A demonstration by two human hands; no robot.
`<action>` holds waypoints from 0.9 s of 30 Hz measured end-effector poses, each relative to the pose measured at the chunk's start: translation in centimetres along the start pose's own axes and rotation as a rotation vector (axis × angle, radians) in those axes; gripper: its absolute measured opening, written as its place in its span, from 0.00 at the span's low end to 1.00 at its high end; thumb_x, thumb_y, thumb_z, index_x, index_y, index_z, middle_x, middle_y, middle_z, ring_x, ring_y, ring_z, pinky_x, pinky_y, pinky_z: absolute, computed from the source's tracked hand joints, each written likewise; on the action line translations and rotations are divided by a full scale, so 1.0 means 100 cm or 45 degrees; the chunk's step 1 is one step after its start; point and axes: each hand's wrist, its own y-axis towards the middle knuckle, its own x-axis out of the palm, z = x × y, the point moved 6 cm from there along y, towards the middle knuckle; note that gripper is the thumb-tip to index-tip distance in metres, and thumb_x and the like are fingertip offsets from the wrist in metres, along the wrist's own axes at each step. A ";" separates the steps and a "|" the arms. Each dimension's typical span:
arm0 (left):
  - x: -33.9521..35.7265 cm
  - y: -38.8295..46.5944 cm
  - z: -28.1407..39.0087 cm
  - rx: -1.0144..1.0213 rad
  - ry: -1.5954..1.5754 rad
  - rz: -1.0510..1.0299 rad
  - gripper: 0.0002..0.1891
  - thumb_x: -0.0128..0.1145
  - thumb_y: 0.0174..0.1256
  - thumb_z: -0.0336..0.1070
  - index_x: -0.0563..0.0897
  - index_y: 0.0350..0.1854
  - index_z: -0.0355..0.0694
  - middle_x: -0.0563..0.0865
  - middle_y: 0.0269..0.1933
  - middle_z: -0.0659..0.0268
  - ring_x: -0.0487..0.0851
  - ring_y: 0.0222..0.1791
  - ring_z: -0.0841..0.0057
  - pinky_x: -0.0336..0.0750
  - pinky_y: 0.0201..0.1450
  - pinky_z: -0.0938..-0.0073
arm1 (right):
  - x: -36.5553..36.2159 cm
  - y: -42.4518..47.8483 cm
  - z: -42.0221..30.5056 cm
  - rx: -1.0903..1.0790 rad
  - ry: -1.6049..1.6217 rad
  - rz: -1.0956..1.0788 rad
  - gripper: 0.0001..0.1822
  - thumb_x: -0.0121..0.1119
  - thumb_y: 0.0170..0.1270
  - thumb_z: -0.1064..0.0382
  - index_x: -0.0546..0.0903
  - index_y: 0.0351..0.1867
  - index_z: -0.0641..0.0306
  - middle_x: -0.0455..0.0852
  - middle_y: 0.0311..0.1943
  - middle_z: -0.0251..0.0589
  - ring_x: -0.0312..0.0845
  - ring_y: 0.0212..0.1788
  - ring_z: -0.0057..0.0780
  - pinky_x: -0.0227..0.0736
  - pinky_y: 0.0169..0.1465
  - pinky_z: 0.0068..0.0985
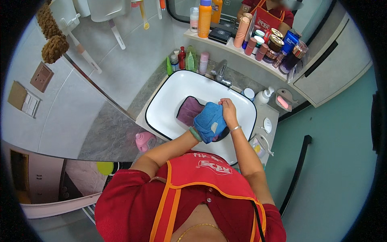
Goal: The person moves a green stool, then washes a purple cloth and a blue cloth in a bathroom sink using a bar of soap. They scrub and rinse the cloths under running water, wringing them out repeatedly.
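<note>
A blue towelling cloth is bunched up over the white washbasin with its black rim. My right hand grips the cloth's right edge, fingers curled. My left hand is covered by the same cloth; only the wrist with a green bangle shows, so its grip is hidden. A small pale patch lies on the blue fabric. To the left, a purple cloth with dark edging rests in the basin, partly behind the blue one. Something dark pokes out below the blue cloth.
Behind the basin stands a chrome tap. Bottles and jars crowd the shelf above. A white pump bottle and a soap dish are at the right. A pink jug sits left, below the counter edge.
</note>
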 end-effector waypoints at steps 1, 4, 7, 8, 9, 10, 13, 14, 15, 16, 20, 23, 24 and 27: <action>0.002 0.000 0.000 0.019 0.067 -0.026 0.09 0.50 0.53 0.42 0.76 0.30 0.43 0.77 0.30 0.62 0.74 0.34 0.64 0.64 0.37 0.66 | 0.001 -0.010 -0.016 0.048 0.037 -0.007 0.14 0.37 0.62 0.66 0.75 0.42 0.67 0.82 0.38 0.46 0.77 0.41 0.38 0.69 0.46 0.27; 0.023 -0.010 -0.041 -0.243 -0.054 0.131 0.09 0.49 0.52 0.42 0.75 0.28 0.43 0.77 0.28 0.62 0.73 0.32 0.64 0.63 0.36 0.67 | 0.012 -0.038 -0.056 -0.316 0.105 0.109 0.12 0.40 0.60 0.74 0.73 0.42 0.66 0.80 0.40 0.47 0.77 0.43 0.36 0.68 0.47 0.24; 0.026 -0.013 -0.062 -0.942 -1.086 0.208 0.11 0.48 0.52 0.46 0.74 0.26 0.43 0.76 0.27 0.61 0.74 0.34 0.62 0.64 0.34 0.64 | 0.021 -0.060 -0.076 -0.420 0.198 0.111 0.12 0.40 0.60 0.76 0.72 0.44 0.66 0.80 0.41 0.47 0.76 0.43 0.36 0.67 0.49 0.24; 0.043 -0.023 -0.064 -1.384 -2.073 0.524 0.11 0.48 0.52 0.46 0.75 0.27 0.44 0.76 0.27 0.62 0.74 0.35 0.63 0.64 0.34 0.64 | 0.023 -0.066 -0.083 -0.375 0.261 0.079 0.12 0.42 0.61 0.76 0.72 0.44 0.67 0.80 0.40 0.47 0.76 0.44 0.36 0.67 0.50 0.24; 0.043 -0.020 -0.062 -1.423 -2.157 0.510 0.11 0.48 0.52 0.47 0.75 0.27 0.46 0.76 0.27 0.64 0.75 0.35 0.64 0.64 0.33 0.63 | 0.023 -0.070 -0.082 -0.383 0.267 0.068 0.11 0.43 0.61 0.75 0.72 0.44 0.67 0.80 0.39 0.47 0.76 0.42 0.36 0.67 0.49 0.24; 0.043 -0.017 -0.060 -1.463 -2.234 0.492 0.10 0.48 0.52 0.47 0.76 0.27 0.47 0.76 0.27 0.65 0.75 0.34 0.65 0.64 0.33 0.62 | 0.022 -0.073 -0.082 -0.391 0.274 0.056 0.10 0.44 0.61 0.74 0.72 0.43 0.67 0.79 0.38 0.47 0.76 0.41 0.35 0.67 0.48 0.24; 0.010 0.016 -0.048 -0.295 0.298 -0.362 0.09 0.49 0.51 0.47 0.77 0.28 0.50 0.78 0.30 0.69 0.77 0.28 0.69 0.65 0.34 0.59 | 0.014 -0.078 -0.088 -0.434 0.092 -0.054 0.08 0.49 0.61 0.70 0.73 0.42 0.68 0.78 0.34 0.46 0.75 0.35 0.34 0.68 0.43 0.24; 0.015 0.013 -0.051 -0.208 0.409 -0.143 0.09 0.52 0.49 0.46 0.76 0.25 0.48 0.78 0.28 0.68 0.77 0.23 0.69 0.66 0.32 0.61 | 0.012 -0.080 -0.092 -0.451 -0.002 -0.102 0.08 0.50 0.61 0.69 0.73 0.41 0.68 0.77 0.33 0.45 0.74 0.33 0.34 0.68 0.41 0.24; 0.028 0.007 -0.065 -0.246 0.371 -0.122 0.08 0.53 0.48 0.45 0.76 0.25 0.48 0.77 0.26 0.68 0.77 0.23 0.69 0.66 0.30 0.62 | 0.013 -0.084 -0.099 -0.450 -0.063 -0.174 0.08 0.51 0.61 0.68 0.73 0.41 0.68 0.77 0.32 0.45 0.73 0.32 0.33 0.68 0.39 0.24; 0.040 0.002 -0.081 -0.286 0.334 -0.100 0.07 0.53 0.48 0.43 0.76 0.24 0.48 0.77 0.24 0.67 0.77 0.23 0.69 0.66 0.28 0.64 | 0.015 -0.088 -0.107 -0.451 -0.124 -0.249 0.09 0.52 0.60 0.67 0.74 0.40 0.67 0.76 0.31 0.45 0.72 0.30 0.33 0.68 0.37 0.24; 0.044 0.000 -0.088 -0.365 0.027 -0.005 0.06 0.53 0.48 0.42 0.76 0.24 0.47 0.76 0.22 0.66 0.77 0.22 0.69 0.67 0.26 0.65 | 0.018 -0.095 -0.121 -0.419 -0.006 -0.574 0.10 0.54 0.59 0.65 0.75 0.41 0.67 0.78 0.34 0.44 0.73 0.31 0.32 0.67 0.32 0.23; 0.034 0.000 -0.062 -0.284 -0.194 0.056 0.06 0.53 0.48 0.41 0.76 0.24 0.46 0.77 0.22 0.66 0.77 0.22 0.69 0.67 0.26 0.66 | 0.012 -0.085 -0.147 -0.699 -0.110 -0.425 0.08 0.52 0.58 0.68 0.77 0.39 0.65 0.80 0.34 0.45 0.76 0.33 0.36 0.70 0.36 0.28; 0.030 0.000 -0.052 -0.225 -0.209 0.052 0.06 0.53 0.48 0.41 0.76 0.23 0.46 0.77 0.22 0.65 0.77 0.22 0.68 0.68 0.26 0.66 | 0.013 -0.080 -0.152 -0.902 -0.140 -0.320 0.08 0.52 0.57 0.69 0.78 0.38 0.64 0.80 0.34 0.45 0.76 0.33 0.37 0.70 0.37 0.30; 0.032 0.002 -0.034 -0.047 -0.221 0.012 0.06 0.53 0.48 0.40 0.76 0.23 0.45 0.77 0.21 0.65 0.77 0.23 0.68 0.68 0.26 0.66 | 0.032 -0.062 -0.141 -1.014 -0.437 -0.382 0.10 0.50 0.55 0.68 0.79 0.37 0.59 0.81 0.29 0.45 0.77 0.32 0.42 0.71 0.40 0.34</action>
